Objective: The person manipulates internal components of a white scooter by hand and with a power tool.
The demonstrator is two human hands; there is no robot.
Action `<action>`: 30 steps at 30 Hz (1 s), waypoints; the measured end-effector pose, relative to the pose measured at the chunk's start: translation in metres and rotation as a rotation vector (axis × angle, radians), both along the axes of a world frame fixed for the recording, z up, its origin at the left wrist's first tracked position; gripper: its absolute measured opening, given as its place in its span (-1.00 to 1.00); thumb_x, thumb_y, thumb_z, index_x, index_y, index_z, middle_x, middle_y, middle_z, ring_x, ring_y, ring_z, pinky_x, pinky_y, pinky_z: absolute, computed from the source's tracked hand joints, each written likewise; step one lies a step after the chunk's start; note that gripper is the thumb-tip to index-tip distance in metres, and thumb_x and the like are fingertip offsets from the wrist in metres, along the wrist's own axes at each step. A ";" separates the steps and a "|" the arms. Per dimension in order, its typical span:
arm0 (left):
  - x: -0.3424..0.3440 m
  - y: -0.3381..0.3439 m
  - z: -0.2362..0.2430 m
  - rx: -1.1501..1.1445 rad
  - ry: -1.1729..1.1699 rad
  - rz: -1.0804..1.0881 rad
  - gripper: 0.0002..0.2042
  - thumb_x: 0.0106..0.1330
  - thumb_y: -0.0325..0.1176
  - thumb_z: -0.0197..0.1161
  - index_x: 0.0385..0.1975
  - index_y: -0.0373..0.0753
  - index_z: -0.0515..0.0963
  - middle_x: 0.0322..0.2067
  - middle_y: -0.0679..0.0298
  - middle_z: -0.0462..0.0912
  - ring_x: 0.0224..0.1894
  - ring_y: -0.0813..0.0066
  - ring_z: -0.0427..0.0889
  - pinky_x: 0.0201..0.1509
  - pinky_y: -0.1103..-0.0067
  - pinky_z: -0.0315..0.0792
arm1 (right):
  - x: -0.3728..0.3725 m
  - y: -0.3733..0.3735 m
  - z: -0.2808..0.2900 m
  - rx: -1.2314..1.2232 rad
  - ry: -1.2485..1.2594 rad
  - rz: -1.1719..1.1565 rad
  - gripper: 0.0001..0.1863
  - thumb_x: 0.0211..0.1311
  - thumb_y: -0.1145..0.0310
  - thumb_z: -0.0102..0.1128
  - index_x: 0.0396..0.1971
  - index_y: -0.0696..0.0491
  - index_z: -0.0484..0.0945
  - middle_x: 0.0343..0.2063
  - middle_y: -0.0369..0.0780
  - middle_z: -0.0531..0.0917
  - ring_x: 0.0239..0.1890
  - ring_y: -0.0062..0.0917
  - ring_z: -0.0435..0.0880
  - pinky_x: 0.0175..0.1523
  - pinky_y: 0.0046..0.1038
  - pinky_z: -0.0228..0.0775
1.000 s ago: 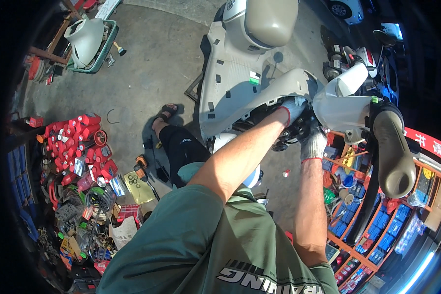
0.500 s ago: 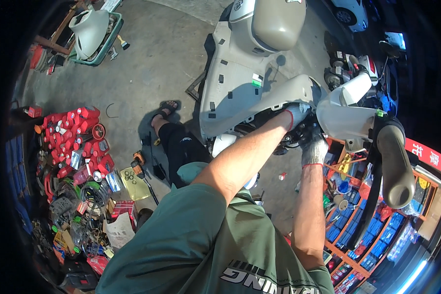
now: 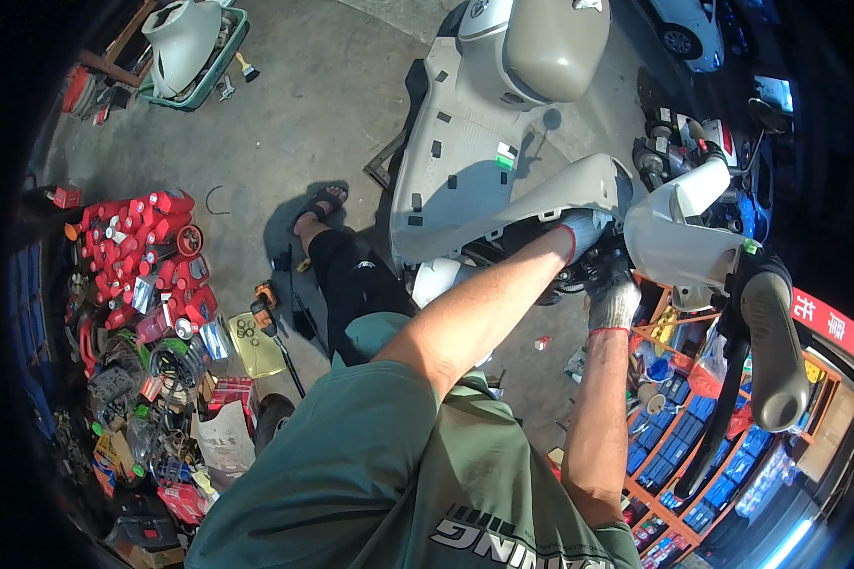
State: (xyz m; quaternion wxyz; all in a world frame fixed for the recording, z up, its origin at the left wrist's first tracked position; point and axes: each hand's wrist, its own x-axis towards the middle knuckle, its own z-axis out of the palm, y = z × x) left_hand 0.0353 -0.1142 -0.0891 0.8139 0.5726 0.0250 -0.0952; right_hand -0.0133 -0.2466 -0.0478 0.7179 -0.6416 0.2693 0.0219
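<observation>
The left hand [image 3: 584, 232], in a grey glove with a red cuff, reaches under the lower edge of the grey scooter body panel [image 3: 474, 180]; its fingers are hidden in the dark gap there, so whether they are spread or closed cannot be told. The right hand [image 3: 614, 296], gloved the same way, sits just below and to the right, curled against the dark machinery [image 3: 565, 275] between that panel and the white front fairing [image 3: 678, 242]; what it grips is not clear. The two hands work in a narrow slot, panel edge above, fairing just beside, with little free room. The panel lies tilted under a beige seat [image 3: 550, 43]. To the left the bare concrete floor [image 3: 304, 114] opens wide, past the person's own leg and sandalled foot [image 3: 324, 201]. Farther left, red bottles [image 3: 152, 237] and loose parts crowd the floor's edge. On the right, shelves of blue boxes [image 3: 702, 417] stand near.
</observation>
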 end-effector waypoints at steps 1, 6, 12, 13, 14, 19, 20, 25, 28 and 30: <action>0.000 0.000 0.000 -0.014 0.015 -0.003 -0.67 0.41 -0.21 -0.09 -0.07 -0.22 0.56 -0.08 0.10 0.61 -0.11 0.27 0.56 0.02 0.39 0.42 | 0.001 -0.001 -0.002 -0.052 0.005 -0.023 -0.67 0.36 0.33 0.04 0.06 0.09 0.46 -0.09 -0.13 0.62 -0.13 -0.25 0.61 0.00 -0.14 0.50; 0.003 -0.005 -0.005 -0.102 0.023 -0.073 -0.70 0.38 -0.25 -0.05 -0.10 -0.22 0.57 -0.12 0.11 0.62 -0.14 0.28 0.57 -0.03 0.39 0.43 | 0.001 0.003 0.001 -0.115 0.072 -0.085 -0.68 0.37 0.29 0.01 0.05 0.08 0.47 -0.12 -0.13 0.63 -0.16 -0.28 0.63 -0.03 -0.18 0.52; 0.009 -0.017 -0.018 -0.011 -0.062 -0.038 -0.73 0.31 -0.28 0.02 -0.12 -0.21 0.59 -0.13 0.12 0.63 -0.18 0.30 0.57 -0.06 0.41 0.45 | -0.004 0.011 0.010 -0.058 0.053 0.024 -0.70 0.38 0.26 0.01 0.01 0.07 0.49 -0.20 -0.18 0.66 -0.27 -0.37 0.66 -0.26 -0.37 0.55; 0.009 -0.019 -0.019 -0.008 -0.061 -0.034 -0.73 0.30 -0.29 0.02 -0.13 -0.21 0.59 -0.13 0.12 0.63 -0.19 0.29 0.58 -0.07 0.41 0.45 | -0.004 0.011 0.010 -0.090 0.045 0.010 -0.71 0.38 0.27 0.00 0.00 0.07 0.49 -0.22 -0.19 0.66 -0.29 -0.39 0.67 -0.30 -0.40 0.55; 0.008 -0.019 -0.020 -0.023 -0.052 -0.059 -0.74 0.30 -0.29 0.03 -0.14 -0.22 0.60 -0.15 0.13 0.64 -0.20 0.30 0.58 -0.09 0.42 0.45 | -0.005 0.011 0.010 -0.088 0.044 0.010 -0.71 0.38 0.27 0.00 -0.01 0.07 0.50 -0.23 -0.20 0.66 -0.30 -0.40 0.67 -0.33 -0.43 0.55; 0.003 -0.018 -0.015 -0.200 0.006 0.009 -0.75 0.31 -0.31 0.04 -0.17 -0.24 0.61 -0.20 0.14 0.65 -0.24 0.33 0.59 -0.13 0.43 0.45 | -0.004 0.004 0.006 -0.149 0.024 -0.001 -0.64 0.28 0.24 0.20 0.03 0.01 0.50 -0.19 -0.20 0.66 -0.26 -0.39 0.66 -0.32 -0.35 0.53; 0.002 -0.016 -0.014 -0.250 0.038 -0.028 -0.75 0.32 -0.31 0.03 -0.16 -0.24 0.60 -0.21 0.15 0.65 -0.24 0.35 0.58 -0.13 0.43 0.45 | -0.004 0.003 0.006 -0.136 0.038 -0.033 -0.66 0.27 0.25 0.21 0.01 0.01 0.51 -0.23 -0.22 0.66 -0.29 -0.41 0.65 -0.35 -0.36 0.52; -0.002 -0.005 -0.008 -0.258 0.012 -0.049 -0.74 0.33 -0.31 0.01 -0.13 -0.24 0.59 -0.20 0.14 0.64 -0.24 0.36 0.58 -0.12 0.43 0.45 | -0.004 0.006 0.008 -0.140 0.028 -0.029 -0.70 0.27 0.30 0.20 -0.03 0.02 0.53 -0.27 -0.23 0.66 -0.34 -0.43 0.65 -0.37 -0.40 0.52; -0.003 0.003 -0.003 -0.047 -0.076 -0.047 -0.73 0.35 -0.32 -0.02 -0.12 -0.24 0.58 -0.19 0.14 0.64 -0.22 0.36 0.58 -0.10 0.43 0.45 | -0.006 0.014 0.012 -0.151 0.013 -0.032 -0.79 0.30 0.32 0.16 -0.12 0.06 0.54 -0.34 -0.24 0.66 -0.39 -0.47 0.66 -0.43 -0.47 0.48; -0.004 0.008 0.001 -0.157 -0.040 -0.129 -0.73 0.35 -0.33 -0.03 -0.12 -0.24 0.58 -0.19 0.13 0.64 -0.21 0.36 0.58 -0.08 0.44 0.44 | -0.007 0.018 0.014 -0.160 0.004 -0.039 -0.83 0.32 0.33 0.13 -0.21 0.09 0.55 -0.40 -0.24 0.67 -0.43 -0.50 0.65 -0.49 -0.53 0.45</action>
